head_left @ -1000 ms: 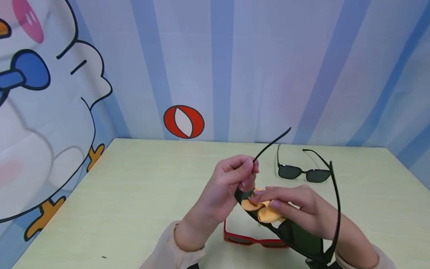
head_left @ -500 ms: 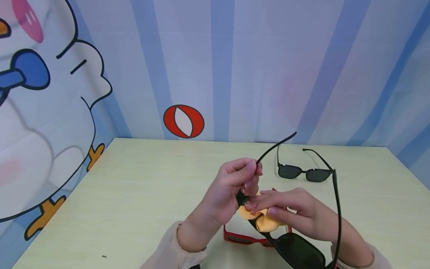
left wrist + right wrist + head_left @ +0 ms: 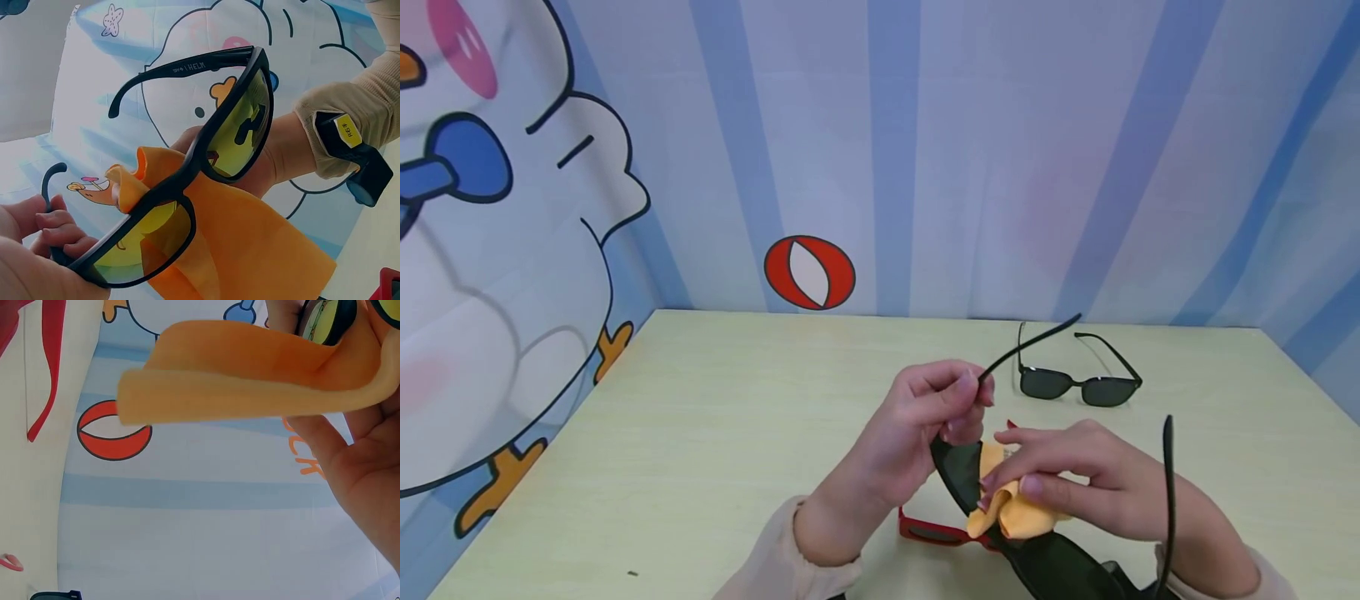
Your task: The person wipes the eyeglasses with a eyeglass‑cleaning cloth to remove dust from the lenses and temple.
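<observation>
My left hand [image 3: 917, 429] grips one temple end of a pair of black sunglasses [image 3: 1063, 562], held up above the table with both temples unfolded. In the left wrist view their lenses look yellow-green, and the front of the frame runs diagonally. My right hand [image 3: 1097, 479] pinches an orange cleaning cloth [image 3: 1028, 518] against the lens nearer my left hand, close to the nose bridge. The cloth hangs down behind the frame in the left wrist view. In the right wrist view a folded flap of it covers part of the right fingers.
Below the hands, red-framed sunglasses [image 3: 934, 532] lie on the pale table [image 3: 737, 433], partly covered by the black pair. Another pair of black sunglasses [image 3: 1110, 392] rests at the back right with temples open. A printed curtain [image 3: 1000, 167] stands behind the table.
The held sunglasses have shifted down and slightly right, their free temple now lower. The cloth has slid from the lens's outer end toward the bridge, exposing that lens's outer part.
</observation>
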Motion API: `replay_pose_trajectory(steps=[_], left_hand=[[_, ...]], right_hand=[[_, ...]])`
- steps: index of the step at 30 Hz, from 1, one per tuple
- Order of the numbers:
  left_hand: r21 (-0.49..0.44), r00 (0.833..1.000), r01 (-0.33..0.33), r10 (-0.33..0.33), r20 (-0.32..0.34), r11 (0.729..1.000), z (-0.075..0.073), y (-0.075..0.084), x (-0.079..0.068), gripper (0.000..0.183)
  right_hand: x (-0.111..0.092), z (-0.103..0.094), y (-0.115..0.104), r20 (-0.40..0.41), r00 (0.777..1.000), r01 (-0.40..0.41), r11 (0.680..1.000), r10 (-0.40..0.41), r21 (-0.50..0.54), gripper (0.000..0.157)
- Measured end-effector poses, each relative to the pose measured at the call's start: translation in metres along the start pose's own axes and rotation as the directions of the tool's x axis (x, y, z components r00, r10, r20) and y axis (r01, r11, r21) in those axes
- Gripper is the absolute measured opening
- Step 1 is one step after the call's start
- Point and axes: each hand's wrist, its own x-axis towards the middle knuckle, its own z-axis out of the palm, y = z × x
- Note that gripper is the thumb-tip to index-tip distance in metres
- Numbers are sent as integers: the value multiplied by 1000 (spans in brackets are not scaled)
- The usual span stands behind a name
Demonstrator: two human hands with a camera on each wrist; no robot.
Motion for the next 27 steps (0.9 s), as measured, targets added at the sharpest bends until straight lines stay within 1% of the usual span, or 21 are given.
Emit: replay_pose_trajectory(steps=[4, 7, 11, 16, 17, 22, 27], left_hand=[[-11, 1000, 4, -4, 11, 1000, -1, 1, 0, 24], [-16, 1000, 11, -11, 18, 1000, -2, 1, 0, 26], [-23, 999, 22, -21, 27, 1000, -3, 0, 0, 25], [-28, 999, 30, -29, 46, 999, -4, -3, 0, 19], [-28, 998, 30, -29, 48, 999, -4, -3, 0, 18], [-29, 999, 35, -34, 37, 999, -4, -3, 0, 17], [-41, 998, 52, -51, 29, 998, -4, -3, -1, 19]], right_hand=[[0, -1, -2, -19, 1000, -15, 999, 14, -33, 40], [1, -1, -6, -46, 995, -88, 995, 86, -47, 42], [4, 1, -9, -69, 986, -159, 986, 155, -52, 43], [6, 4, -8, -84, 980, -185, 981, 180, -51, 42], [6, 5, -7, -88, 981, -179, 982, 174, -53, 42], [8, 9, -5, -91, 986, -143, 988, 137, -60, 38], [10, 8, -5, -72, 985, -163, 985, 160, -53, 38]])
